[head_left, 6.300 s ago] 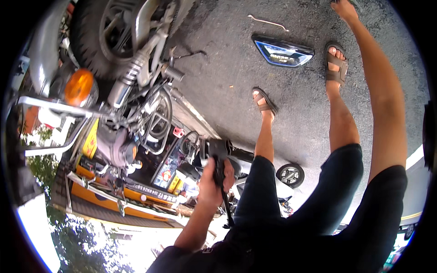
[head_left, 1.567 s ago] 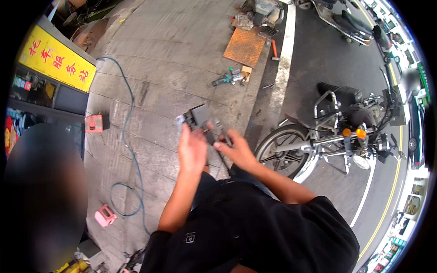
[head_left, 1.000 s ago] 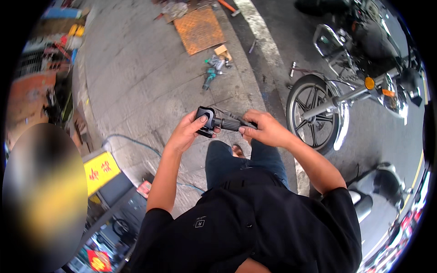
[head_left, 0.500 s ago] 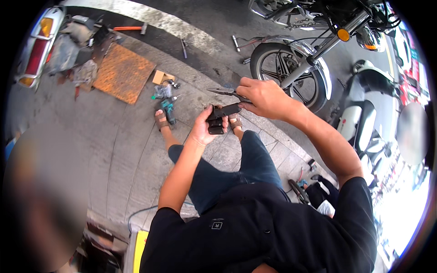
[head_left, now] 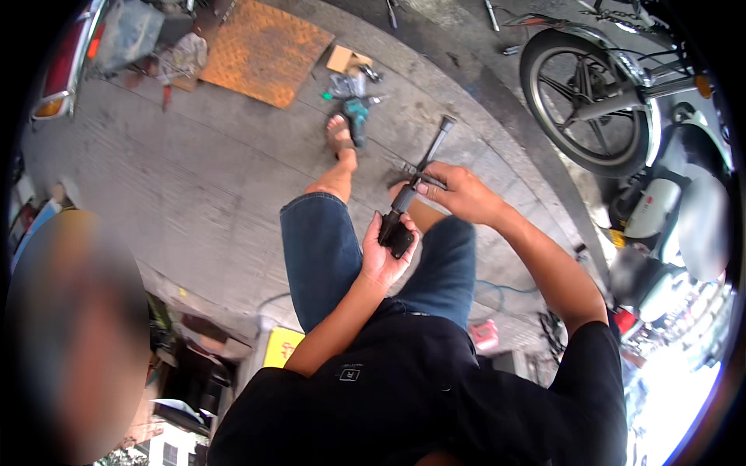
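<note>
My left hand (head_left: 384, 262) is closed around a black metal part (head_left: 398, 237) with a block-like lower end. From it a dark shaft (head_left: 402, 198) runs up and away to a long silver rod (head_left: 437, 136) with a wider tip. My right hand (head_left: 465, 194) is closed on slender grey pliers (head_left: 406, 165) lying across the shaft near its upper part; how their jaws meet it is blurred. Beyond my sandalled foot (head_left: 339, 136) a teal power drill (head_left: 356, 116) rests on the paving.
A rusty orange plate (head_left: 264, 50), cardboard piece (head_left: 346, 58) and parts pile (head_left: 175, 58) lie at the top. A motorcycle's front wheel (head_left: 583, 101) is upper right, beside a scooter (head_left: 657, 206). A blue hose (head_left: 505, 287), pink object (head_left: 483, 334) and yellow sign (head_left: 281, 348) are lower down.
Since half a second ago the held black part has swung to point away from me, showing its long rod. My left hand moved down and right; the pliers now lie along the shaft's upper part.
</note>
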### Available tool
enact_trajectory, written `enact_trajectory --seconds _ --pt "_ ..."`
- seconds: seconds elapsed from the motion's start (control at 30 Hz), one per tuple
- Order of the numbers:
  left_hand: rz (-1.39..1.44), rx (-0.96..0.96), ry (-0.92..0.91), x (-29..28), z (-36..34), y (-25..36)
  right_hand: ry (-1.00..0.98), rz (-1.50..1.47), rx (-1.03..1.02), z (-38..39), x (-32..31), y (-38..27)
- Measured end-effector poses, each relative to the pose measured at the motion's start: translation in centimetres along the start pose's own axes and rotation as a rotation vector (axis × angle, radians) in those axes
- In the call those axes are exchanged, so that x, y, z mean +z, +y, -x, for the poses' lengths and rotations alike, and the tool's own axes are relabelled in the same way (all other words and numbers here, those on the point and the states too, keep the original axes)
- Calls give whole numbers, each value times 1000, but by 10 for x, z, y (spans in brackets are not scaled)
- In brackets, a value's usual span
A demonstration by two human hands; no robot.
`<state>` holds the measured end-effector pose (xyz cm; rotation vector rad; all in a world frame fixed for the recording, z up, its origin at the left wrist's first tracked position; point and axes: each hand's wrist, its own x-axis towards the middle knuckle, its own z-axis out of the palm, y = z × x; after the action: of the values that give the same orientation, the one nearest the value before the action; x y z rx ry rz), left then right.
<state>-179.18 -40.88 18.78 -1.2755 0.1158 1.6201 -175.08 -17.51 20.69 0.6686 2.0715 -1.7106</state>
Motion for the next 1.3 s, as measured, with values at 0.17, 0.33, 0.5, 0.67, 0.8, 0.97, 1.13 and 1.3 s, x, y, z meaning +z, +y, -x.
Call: enact_trajectory --seconds 0.17,0.33,0.5,0.67,0.8,0.97,1.13,1.3 --pt "-259 -94 51 16 -66 74 137 -233 6 -49 13 74" --pt "-699 -280 -87 48 -197 131 379 -589 -49 -91 16 171" --pt "-949 -176 -91 38 -298 169 531 -442 -76 -115 19 254" --pt "-952 -181 -350 37 -349 183 621 -368 -215 -124 46 295" --pt "-1011 -31 -427 46 -361 162 755 -155 -178 -117 29 285" --pt "-1172 -16 -544 58 -355 180 783 -238 -329 -95 38 258" --pt "-1290 96 -832 57 -322 167 797 -61 -360 -77 58 239" --pt "-1328 33 -848 63 -322 168 885 246 -329 -80 66 224"
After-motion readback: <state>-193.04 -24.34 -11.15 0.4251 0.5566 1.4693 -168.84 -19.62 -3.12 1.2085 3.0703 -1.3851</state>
